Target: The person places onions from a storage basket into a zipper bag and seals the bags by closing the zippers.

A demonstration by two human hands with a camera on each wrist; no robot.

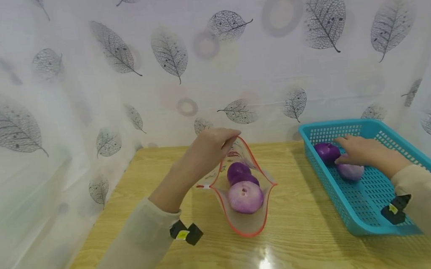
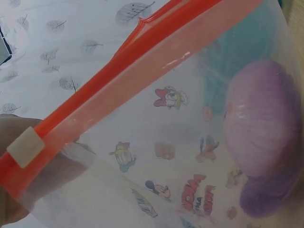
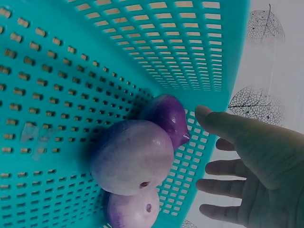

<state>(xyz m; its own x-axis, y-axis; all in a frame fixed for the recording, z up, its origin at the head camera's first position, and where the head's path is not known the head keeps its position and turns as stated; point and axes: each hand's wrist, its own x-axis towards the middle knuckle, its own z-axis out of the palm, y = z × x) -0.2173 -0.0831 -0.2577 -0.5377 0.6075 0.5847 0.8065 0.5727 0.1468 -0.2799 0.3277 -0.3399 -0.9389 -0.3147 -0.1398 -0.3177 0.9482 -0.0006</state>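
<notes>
My left hand [image 1: 210, 151] pinches the upper rim of a clear zip bag [image 1: 250, 228] with an orange-red edge, so its mouth gapes toward me. Inside lie a pale purple onion [image 1: 245, 197] and darker purple onions [image 1: 237, 171] behind it. The left wrist view shows the bag's white slider [image 2: 25, 147] and printed cartoon figures. My right hand [image 1: 361, 151] is over a blue basket, its fingers spread. In the right wrist view those fingers are beside a dark purple onion [image 3: 167, 118], a large pale onion [image 3: 135, 156] and another pale onion [image 3: 134, 209].
The blue plastic basket [image 1: 353, 216] has perforated walls and stands on the right of the wooden table [image 1: 210, 257]. A pale sheet with leaf prints [image 1: 257, 84] hangs behind the table and down its left side.
</notes>
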